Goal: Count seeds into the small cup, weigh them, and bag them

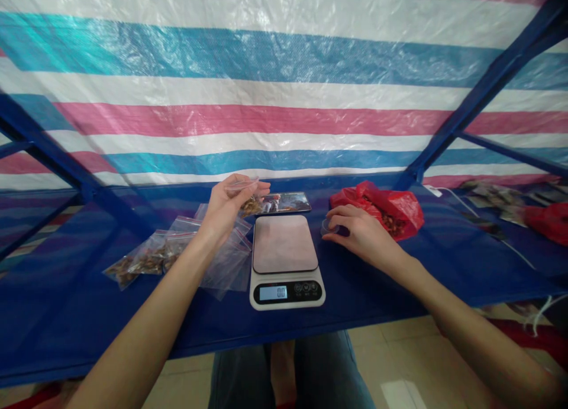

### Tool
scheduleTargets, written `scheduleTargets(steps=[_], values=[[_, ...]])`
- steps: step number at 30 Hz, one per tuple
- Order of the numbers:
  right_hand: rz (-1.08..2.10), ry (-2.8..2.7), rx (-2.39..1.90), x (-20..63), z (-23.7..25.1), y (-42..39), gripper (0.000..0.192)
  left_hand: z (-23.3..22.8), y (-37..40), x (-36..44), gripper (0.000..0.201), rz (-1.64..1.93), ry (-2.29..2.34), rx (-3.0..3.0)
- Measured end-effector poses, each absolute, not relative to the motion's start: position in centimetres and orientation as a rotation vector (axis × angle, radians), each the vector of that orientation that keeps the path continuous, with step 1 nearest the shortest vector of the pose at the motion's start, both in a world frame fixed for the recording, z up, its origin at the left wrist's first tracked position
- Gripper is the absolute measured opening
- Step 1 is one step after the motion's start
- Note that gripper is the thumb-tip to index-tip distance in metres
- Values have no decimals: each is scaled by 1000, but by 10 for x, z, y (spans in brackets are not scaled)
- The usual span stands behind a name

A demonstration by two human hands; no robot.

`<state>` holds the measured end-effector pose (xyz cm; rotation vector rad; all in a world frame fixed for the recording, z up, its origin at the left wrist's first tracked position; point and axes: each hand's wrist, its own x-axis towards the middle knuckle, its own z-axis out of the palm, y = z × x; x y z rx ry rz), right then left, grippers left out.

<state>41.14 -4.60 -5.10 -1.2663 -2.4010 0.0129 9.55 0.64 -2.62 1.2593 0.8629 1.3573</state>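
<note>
My left hand (233, 197) is closed on a small clear zip bag (251, 206) with brown bits in its bottom, held up just behind the scale. Between the thumb and fingers of my right hand (355, 228) is a small clear round cup (328, 226), partly hidden by the fingers. A white kitchen scale (286, 243) stands between the hands with a bare plate; its display (273, 293) reads 0.0. Close beyond my right hand lies an open red plastic bag (403, 211) holding reddish-brown pieces.
Left of the scale lie flat, clear zip bags (231, 267) and filled zip bags (142, 258). A phone (288, 202) with a lit screen lies behind the scale. Blue metal posts (457, 122) frame the blue surface (368, 302), with a striped sheet (266, 119) behind. A cable (488, 222) lies at right.
</note>
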Motion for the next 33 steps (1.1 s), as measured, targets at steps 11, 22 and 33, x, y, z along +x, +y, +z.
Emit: scheduleTargets(steps=[11,22,33], values=[[222,-1981,-1195,391,2,-3,18,-22,0,98,39,1428,925,1213],[299,-1566,-1182,402,-36,11,22,-30,0,103,29,1582,1016,1198],[253,-1282,-1069,407,-23,0,13,-25,-15,111,28,1764,1072,1126]])
